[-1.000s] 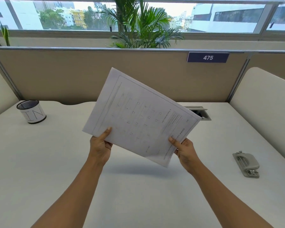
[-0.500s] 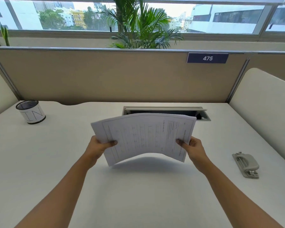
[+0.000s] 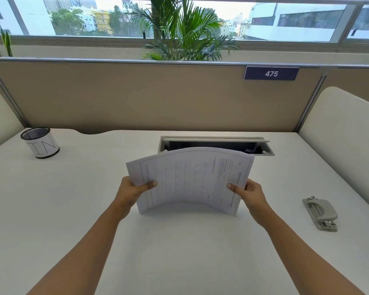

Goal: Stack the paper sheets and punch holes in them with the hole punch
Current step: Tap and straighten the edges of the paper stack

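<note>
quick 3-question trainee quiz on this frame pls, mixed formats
1. True or false: the grey metal hole punch is in the person's right hand.
2. Which best describes the white printed paper sheets? A) flat on the white desk B) held at both side edges, bowed upward in the middle C) rolled into a tube
3. Fill in: the black mesh pen cup with a white band stands at the desk's far ____ side.

Key: 1 false, it lies on the desk to the right of that hand, untouched; 2 B, with the left hand on the other edge; 3 left.
</note>
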### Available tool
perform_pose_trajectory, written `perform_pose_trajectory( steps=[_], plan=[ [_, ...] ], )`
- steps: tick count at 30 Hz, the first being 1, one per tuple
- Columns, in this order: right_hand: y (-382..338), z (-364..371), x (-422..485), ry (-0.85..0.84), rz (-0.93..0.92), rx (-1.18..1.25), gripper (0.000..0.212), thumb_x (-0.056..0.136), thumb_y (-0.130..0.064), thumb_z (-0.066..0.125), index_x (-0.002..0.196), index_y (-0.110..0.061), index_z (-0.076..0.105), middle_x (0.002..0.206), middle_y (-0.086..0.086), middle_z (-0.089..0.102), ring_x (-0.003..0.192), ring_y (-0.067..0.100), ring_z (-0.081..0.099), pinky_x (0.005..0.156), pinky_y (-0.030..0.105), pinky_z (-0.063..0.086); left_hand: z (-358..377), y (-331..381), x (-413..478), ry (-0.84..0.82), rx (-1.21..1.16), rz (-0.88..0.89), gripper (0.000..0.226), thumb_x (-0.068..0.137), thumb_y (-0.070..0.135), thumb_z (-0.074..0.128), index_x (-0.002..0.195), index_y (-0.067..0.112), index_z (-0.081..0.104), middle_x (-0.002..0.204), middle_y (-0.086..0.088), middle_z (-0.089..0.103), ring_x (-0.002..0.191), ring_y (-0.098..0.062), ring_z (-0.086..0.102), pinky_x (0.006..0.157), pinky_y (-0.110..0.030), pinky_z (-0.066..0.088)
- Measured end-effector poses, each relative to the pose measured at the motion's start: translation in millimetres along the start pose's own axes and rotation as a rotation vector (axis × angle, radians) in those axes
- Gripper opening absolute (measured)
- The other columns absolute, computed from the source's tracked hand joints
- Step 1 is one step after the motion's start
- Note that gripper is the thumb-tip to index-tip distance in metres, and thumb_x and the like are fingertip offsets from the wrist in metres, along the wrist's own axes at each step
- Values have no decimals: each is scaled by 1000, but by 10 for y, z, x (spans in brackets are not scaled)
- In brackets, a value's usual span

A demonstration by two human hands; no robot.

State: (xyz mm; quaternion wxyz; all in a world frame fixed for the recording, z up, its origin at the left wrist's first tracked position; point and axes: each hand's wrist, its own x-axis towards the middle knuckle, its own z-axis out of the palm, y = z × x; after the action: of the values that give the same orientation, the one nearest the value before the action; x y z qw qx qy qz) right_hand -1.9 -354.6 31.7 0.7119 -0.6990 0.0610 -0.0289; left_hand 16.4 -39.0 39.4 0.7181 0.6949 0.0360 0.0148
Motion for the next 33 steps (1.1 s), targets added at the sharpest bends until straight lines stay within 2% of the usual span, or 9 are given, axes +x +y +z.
perform_pose_trajectory(
  steps=[7,15,21,24,30,33],
  plan=[
    [-45,7,25,39,-20,10,16,82,-14,66,89,-28,66,95,-8,69,91,21,63,76,32,50,47,40,29,28,-1,35,32,71,6,74,100,17,64,96,3,68,90,-18,63,71,-29,50],
    [-65,-9,16,44,-15,-12,22,77,-13,72,87,-32,65,93,-12,69,90,12,63,68,23,49,32,25,14,11,-3,23,31,71,5,74,89,27,64,93,7,68,88,-13,62,68,-26,49],
    [-80,4,26,63,-14,-28,17,80,-12,69,90,-26,66,96,-4,69,89,20,62,71,29,49,43,43,28,27,6,34,30,71,6,74,89,29,65,91,7,69,87,-14,64,66,-26,49],
    [-69,1,22,55,-15,-25,19,78,-12,70,88,-29,67,93,-9,69,89,16,63,70,26,50,33,35,20,17,4,29,32,71,6,74,90,29,64,92,8,68,88,-13,63,67,-25,50],
    [34,6,10,66,18,-83,28,77,-17,72,102,-23,61,101,-5,64,94,20,58,83,34,46,70,-29,-4,29,-2,-6,37,76,10,71,111,12,61,103,-4,66,95,-22,60,78,-32,49],
    [57,-16,10,81,30,-106,28,79,-17,71,104,-22,61,104,-3,64,98,23,58,88,36,46,77,-32,-2,60,-14,-12,35,76,11,71,110,11,60,101,-5,65,93,-22,60,75,-32,49]
  ],
)
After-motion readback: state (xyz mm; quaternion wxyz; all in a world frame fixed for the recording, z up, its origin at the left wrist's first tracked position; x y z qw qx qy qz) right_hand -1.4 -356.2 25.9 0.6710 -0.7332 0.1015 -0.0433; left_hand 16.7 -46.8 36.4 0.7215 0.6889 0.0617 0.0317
